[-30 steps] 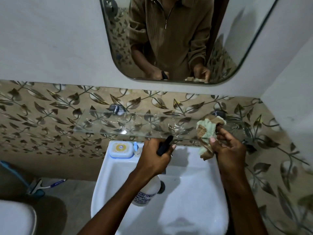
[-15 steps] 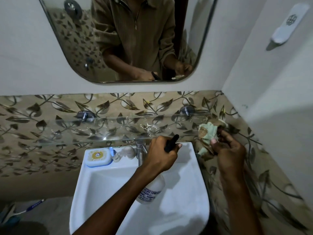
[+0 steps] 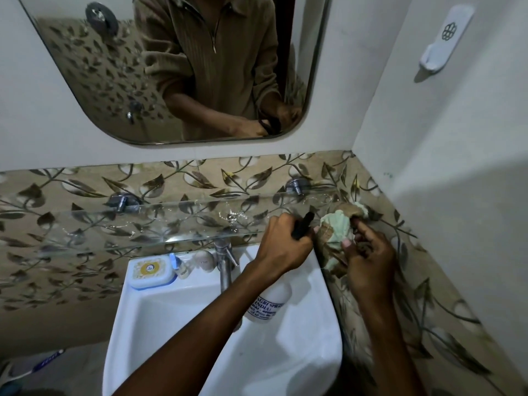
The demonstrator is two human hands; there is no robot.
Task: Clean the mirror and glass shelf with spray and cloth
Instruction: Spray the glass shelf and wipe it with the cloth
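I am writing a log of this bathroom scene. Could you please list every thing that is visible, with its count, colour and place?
mirror: 1, reflective, on wall above the tiles
glass shelf: 1, clear, wet droplets, on two metal brackets over the sink
sink: 1, white, below the shelf
tap: 1, metal, at sink back rim
soap box: 1, white and blue, sink back left corner
wall hook: 1, white, right wall
spray bottle: 1, white with black nozzle, in left hand
cloth: 1, pale green and brown, at shelf right end
left hand: 1, grips bottle
right hand: 1, holds cloth
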